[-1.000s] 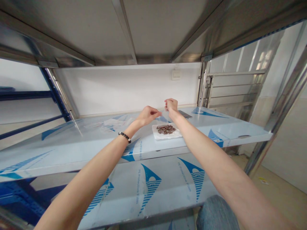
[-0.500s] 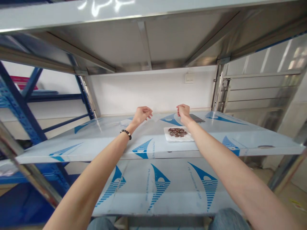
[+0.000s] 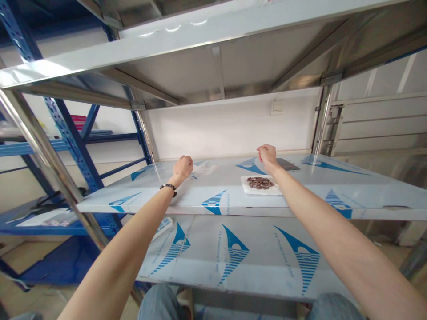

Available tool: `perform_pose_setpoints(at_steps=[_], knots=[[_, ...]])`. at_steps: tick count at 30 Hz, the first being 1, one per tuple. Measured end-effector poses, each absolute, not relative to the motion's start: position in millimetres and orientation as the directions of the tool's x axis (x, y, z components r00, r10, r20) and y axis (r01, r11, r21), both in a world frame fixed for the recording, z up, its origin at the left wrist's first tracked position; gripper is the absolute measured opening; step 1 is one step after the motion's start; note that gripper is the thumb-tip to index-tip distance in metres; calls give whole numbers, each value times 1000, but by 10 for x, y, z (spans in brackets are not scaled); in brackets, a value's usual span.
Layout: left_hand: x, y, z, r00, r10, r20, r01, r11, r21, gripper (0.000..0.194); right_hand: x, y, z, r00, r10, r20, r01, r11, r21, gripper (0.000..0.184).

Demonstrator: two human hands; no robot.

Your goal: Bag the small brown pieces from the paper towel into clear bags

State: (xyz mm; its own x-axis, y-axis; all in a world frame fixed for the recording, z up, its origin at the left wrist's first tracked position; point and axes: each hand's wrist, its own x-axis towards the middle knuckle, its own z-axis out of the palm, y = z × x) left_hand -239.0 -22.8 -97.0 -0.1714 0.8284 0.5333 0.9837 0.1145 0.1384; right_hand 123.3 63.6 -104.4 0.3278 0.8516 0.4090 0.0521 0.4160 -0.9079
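Observation:
My left hand [image 3: 183, 167], with a bead bracelet at the wrist, rests on the steel shelf [image 3: 233, 202] with its fingers curled in. It lies just left of a small heap of clear plastic bags [image 3: 204, 168]. What its fingers hold, if anything, is hidden. My right hand [image 3: 267, 154] hovers closed in a pinch above the back of the shelf. It is just behind a white tray [image 3: 246, 189] of small brown pieces [image 3: 259, 182]. What it pinches is too small to make out.
A dark flat slab [image 3: 287, 164] lies right of my right hand. Another steel shelf [image 3: 213, 31] hangs low overhead, and a lower one [image 3: 253, 271] juts toward me. Steel uprights [image 3: 53, 164] stand left and right, blue racking [image 3: 76, 146] further left. A white wall closes the back.
My hands, close together a second ago, have moved apart. The left one has gone left and down to the bags. The view has swung left and up.

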Motion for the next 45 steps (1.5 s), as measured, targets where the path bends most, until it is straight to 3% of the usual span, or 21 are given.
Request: perform_pose_setpoints(at_steps=[6, 9, 14, 18, 22, 26, 28, 30, 33, 35, 38, 45], knots=[[-1757, -55, -837, 196, 793, 576, 970, -242, 3, 31, 1261, 581, -1049, 270, 902, 336, 76, 328, -941, 11], [-1714, 116, -847, 191, 802, 566, 976, -218, -21, 29, 1289, 642, -1101, 215, 893, 396, 199, 357, -913, 12], [-1839, 401, -933, 87, 822, 563, 973, -191, 127, 27, 1241, 815, -1167, 76, 808, 585, 516, 470, -716, 15], [-1809, 487, -1078, 274, 798, 537, 945, -327, 5, 26, 1182, 853, -1195, -49, 806, 591, 634, 482, -605, 18], [-1865, 476, -1249, 283, 874, 395, 959, -269, -91, 44, 1160, 815, -1198, -142, 784, 605, 651, 534, -540, 18], [-1923, 517, -1319, 304, 899, 316, 953, -280, -119, 33, 1143, 782, -1167, -150, 769, 621, 619, 563, -548, 17], [-1888, 564, -1307, 333, 863, 381, 941, -331, -72, 28, 1126, 756, -1146, -167, 765, 621, 593, 581, -557, 16], [-1815, 609, -1281, 369, 798, 477, 892, -448, 59, 26, 1091, 716, -1126, -236, 759, 607, 560, 617, -553, 18], [-1679, 622, -1248, 369, 690, 623, 717, -638, 282, 25, 989, 639, -1094, -435, 714, 549, 488, 699, -522, 30], [-1599, 577, -1243, 347, 666, 660, 628, -688, 364, 26, 899, 582, -1075, -560, 672, 485, 443, 737, -510, 30], [-1501, 462, -1250, 358, 676, 643, 568, -705, 425, 27, 796, 508, -1045, -633, 625, 456, 425, 773, -470, 17], [-1265, 405, -1077, 411, 649, 640, 470, -752, 461, 22, 813, 469, -937, -484, 531, 695, 428, 837, -341, 6]])
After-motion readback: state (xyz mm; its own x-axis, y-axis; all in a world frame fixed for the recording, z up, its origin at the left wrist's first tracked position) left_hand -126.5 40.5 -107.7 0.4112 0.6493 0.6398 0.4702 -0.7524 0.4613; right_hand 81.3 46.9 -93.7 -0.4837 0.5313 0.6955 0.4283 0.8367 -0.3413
